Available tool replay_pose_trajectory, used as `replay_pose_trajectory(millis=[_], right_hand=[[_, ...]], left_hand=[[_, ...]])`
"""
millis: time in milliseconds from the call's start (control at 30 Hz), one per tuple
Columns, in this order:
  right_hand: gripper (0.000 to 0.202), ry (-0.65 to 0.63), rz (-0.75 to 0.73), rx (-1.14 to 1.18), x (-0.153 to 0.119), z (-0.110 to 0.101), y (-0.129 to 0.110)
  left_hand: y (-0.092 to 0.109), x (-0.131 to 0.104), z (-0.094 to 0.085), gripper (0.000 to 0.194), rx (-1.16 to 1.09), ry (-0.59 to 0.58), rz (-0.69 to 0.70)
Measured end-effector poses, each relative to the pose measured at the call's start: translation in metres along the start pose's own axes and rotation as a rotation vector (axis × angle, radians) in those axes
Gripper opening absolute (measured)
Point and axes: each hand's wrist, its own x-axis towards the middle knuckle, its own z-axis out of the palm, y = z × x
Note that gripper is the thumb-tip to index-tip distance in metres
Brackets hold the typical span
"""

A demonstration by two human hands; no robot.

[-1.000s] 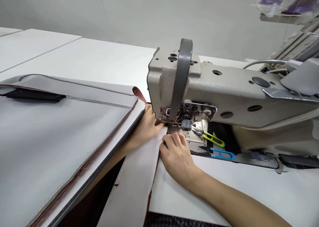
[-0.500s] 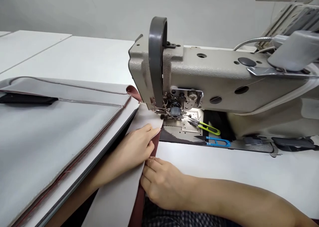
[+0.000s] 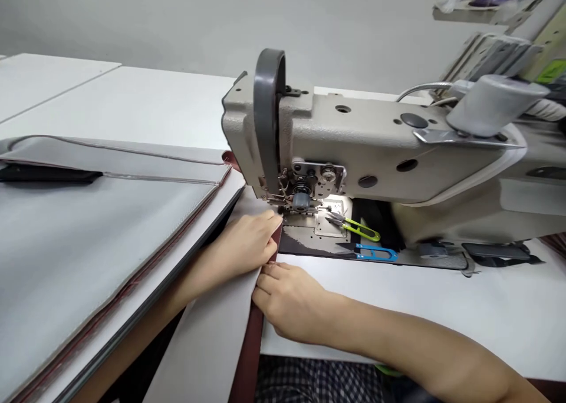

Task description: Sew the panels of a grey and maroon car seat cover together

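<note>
A long strip of light grey material (image 3: pixel 207 338) with a dark red layer (image 3: pixel 248 356) under its right edge runs up to the sewing machine (image 3: pixel 354 132). My left hand (image 3: pixel 241 241) lies over the strip just in front of the presser foot, its thumb and fingers closed on the edge. Slightly nearer to me, my right hand (image 3: pixel 287 300) pinches the same edge where grey and red meet. A large grey panel (image 3: pixel 110 238) with red-edged seams and a black patch covers the left side, above my left forearm.
Yellow-green thread snips (image 3: pixel 362 229) and blue thread snips (image 3: pixel 375 253) lie on the machine bed, right of the needle. A white thread cone (image 3: pixel 490 105) sits behind the machine arm. The white table (image 3: pixel 420 297) extends right; a grey wall stands behind.
Both hands have shifted slightly up toward the presser foot with the strip between their fingers. The camera view has turned a little to the right.
</note>
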Motion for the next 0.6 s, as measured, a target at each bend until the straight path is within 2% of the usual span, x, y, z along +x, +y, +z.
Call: replay_pose_trajectory(millis=[67, 133, 167, 267, 333, 467, 600], right_hand=[[0.019, -0.063, -0.012, 0.066, -0.002, -0.011, 0.011], [0.026, -0.101, 0.064, 0.103, -0.010, -0.028, 0.027], [0.029, -0.121, 0.171, 0.070, -0.016, -0.038, 0.038], [0.038, -0.206, 0.638, -0.188, -0.043, -0.069, 0.072], [0.040, -0.245, 0.804, -0.283, -0.060, -0.083, 0.094], [0.029, -0.256, 0.855, -0.306, -0.076, -0.086, 0.121], [0.020, -0.167, 0.893, -0.381, -0.082, -0.072, 0.125]], left_hand=[[-0.001, 0.001, 0.002, 0.019, -0.007, 0.027, 0.004], [-0.002, 0.001, 0.006, 0.021, -0.035, 0.063, 0.014], [-0.003, 0.000, 0.007, 0.022, -0.047, 0.076, 0.017], [-0.005, -0.002, 0.013, 0.031, -0.046, 0.069, 0.008], [-0.006, -0.003, 0.018, 0.036, -0.035, 0.060, 0.002], [-0.008, -0.005, 0.025, 0.042, -0.059, 0.102, 0.002], [-0.004, -0.013, 0.018, 0.047, -0.250, 0.138, -0.018]])
